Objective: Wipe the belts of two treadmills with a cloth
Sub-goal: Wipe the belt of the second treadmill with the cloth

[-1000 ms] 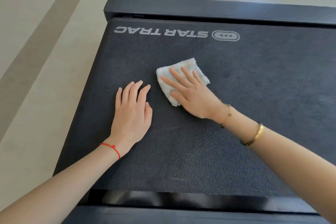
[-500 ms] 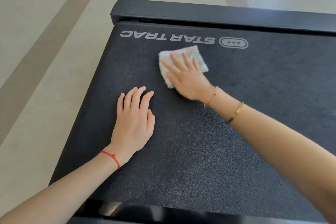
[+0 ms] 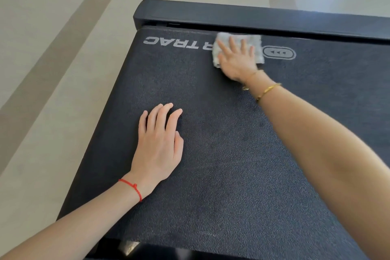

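A dark textured treadmill belt (image 3: 232, 154) fills the view, with white STAR TRAC lettering (image 3: 168, 42) at its far end. A pale folded cloth (image 3: 256, 45) lies over part of that lettering, close to the belt's far edge. My right hand (image 3: 237, 62) presses flat on the cloth with straight, spread fingers. My left hand (image 3: 158, 143) rests palm down on the belt nearer to me, left of centre, fingers straight and holding nothing. A red string circles the left wrist, gold bangles the right.
A black end cap (image 3: 253, 18) runs across the far end of the belt. Beige floor with darker stripes (image 3: 52, 69) lies to the left and beyond. A glossy black edge (image 3: 168, 251) borders the belt nearest me.
My right hand has slid the cloth away from me, from the belt's middle up onto the lettering at the far end. My left hand has stayed in place.
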The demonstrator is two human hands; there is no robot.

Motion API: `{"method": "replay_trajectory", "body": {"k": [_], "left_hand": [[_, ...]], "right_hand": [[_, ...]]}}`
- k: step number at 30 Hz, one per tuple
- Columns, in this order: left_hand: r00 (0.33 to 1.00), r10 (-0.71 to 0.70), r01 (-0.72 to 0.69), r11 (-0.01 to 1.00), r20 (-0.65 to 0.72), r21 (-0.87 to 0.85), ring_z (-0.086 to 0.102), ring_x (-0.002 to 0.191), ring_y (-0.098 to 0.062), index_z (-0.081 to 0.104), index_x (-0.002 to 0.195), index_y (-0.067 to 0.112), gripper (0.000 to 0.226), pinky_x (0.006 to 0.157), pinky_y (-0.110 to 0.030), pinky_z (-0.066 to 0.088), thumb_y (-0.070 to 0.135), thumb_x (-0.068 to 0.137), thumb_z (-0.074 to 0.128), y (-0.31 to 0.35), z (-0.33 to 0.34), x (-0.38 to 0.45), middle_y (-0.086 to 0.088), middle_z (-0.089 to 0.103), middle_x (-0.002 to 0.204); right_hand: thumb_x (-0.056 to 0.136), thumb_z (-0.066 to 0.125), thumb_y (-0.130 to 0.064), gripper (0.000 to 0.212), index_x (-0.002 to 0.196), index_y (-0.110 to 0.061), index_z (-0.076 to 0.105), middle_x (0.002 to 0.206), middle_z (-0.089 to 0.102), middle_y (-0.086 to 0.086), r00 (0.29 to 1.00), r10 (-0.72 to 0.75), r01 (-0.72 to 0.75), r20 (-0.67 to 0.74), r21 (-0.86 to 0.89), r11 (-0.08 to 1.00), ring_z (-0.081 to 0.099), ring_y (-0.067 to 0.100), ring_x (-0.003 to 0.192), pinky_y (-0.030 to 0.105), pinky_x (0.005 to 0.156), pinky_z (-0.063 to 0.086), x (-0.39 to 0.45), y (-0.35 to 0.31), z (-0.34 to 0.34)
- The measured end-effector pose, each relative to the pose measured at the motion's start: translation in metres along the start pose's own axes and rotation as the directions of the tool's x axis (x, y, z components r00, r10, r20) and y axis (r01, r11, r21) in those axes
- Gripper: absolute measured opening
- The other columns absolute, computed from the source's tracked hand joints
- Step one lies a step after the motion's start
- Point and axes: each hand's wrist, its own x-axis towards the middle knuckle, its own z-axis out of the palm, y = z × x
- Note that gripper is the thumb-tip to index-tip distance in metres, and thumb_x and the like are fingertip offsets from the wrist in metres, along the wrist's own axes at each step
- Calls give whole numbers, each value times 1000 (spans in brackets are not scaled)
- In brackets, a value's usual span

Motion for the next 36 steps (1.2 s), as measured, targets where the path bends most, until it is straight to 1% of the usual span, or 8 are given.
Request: {"method": "replay_trajectory", "body": {"k": [4, 7, 10, 13, 18, 23, 28, 36], "left_hand": [[1000, 10, -9, 1000, -4, 5, 33, 142, -29, 44, 141, 14, 52, 117, -54, 24, 26, 94, 27, 0, 0, 0, -8, 39, 149], [1000, 12, -12, 1000, -1, 6, 32, 142, -28, 43, 142, 15, 52, 118, -53, 24, 26, 94, 27, -1, 0, 0, -8, 38, 150], [1000, 11, -11, 1000, -6, -4, 32, 143, -28, 43, 143, 15, 50, 118, -54, 24, 25, 95, 29, -2, 2, 0, -8, 39, 150], [1000, 3, -3, 1000, 4, -1, 31, 144, -29, 42, 143, 16, 49, 119, -54, 23, 25, 97, 28, -3, 3, 1, -9, 38, 151], [1000, 6, -6, 1000, -5, 6, 33, 142, -29, 44, 141, 16, 52, 117, -55, 25, 29, 95, 23, -2, 2, 1, -9, 39, 149], [1000, 18, -18, 1000, -25, 8, 33, 141, -29, 43, 141, 16, 51, 117, -54, 25, 28, 95, 26, -3, 3, 0, -8, 39, 149], [999, 32, -32, 999, -35, 8, 33, 141, -28, 43, 142, 16, 51, 118, -53, 24, 27, 95, 27, -4, 4, -1, -7, 39, 149], [999, 33, -34, 999, -43, -15, 33, 141, -29, 44, 141, 15, 46, 119, -54, 23, 24, 97, 37, -6, 7, -1, -9, 39, 149]], "right_hand": [[104, 14, -43, 53, 156, -36, 4, 165, 0, 1, 961, -272, 274, 55, -40, 961, -5, 36, 150, 58, 118, -4, -6, -91, 13], [105, 16, -41, 52, 156, -35, 6, 165, 2, 1, 926, -371, 374, 68, -34, 927, -4, 35, 150, 54, 119, -1, -10, -95, 15], [105, 19, -38, 53, 157, -29, 10, 165, 6, 4, 979, -204, 200, -24, -114, 973, 6, 34, 149, 52, 118, 10, 2, -39, 5], [104, 14, -45, 55, 157, -31, 4, 165, -3, 2, 998, 63, -64, -15, -11, 998, -4, 35, 150, 53, 119, -2, 12, 40, -11], [102, 12, -48, 56, 156, -35, 5, 165, -5, 2, 987, 158, -157, -16, 52, 986, -10, 35, 150, 54, 118, -10, 0, 55, -9], [105, 16, -42, 53, 156, -32, 9, 165, 1, 3, 993, -111, 111, -46, -3, 994, -5, 35, 150, 55, 120, -5, -47, -2, 6], [106, 18, -40, 50, 155, -39, 8, 165, 3, -3, 903, -429, 429, -13, 50, 902, -6, 28, 151, 49, 120, -6, -120, -8, 23], [105, 20, -39, 51, 156, -35, 10, 165, -1, 1, 999, 46, -45, -17, 87, 995, -7, 32, 151, 53, 120, -6, -105, 56, 1]]}}
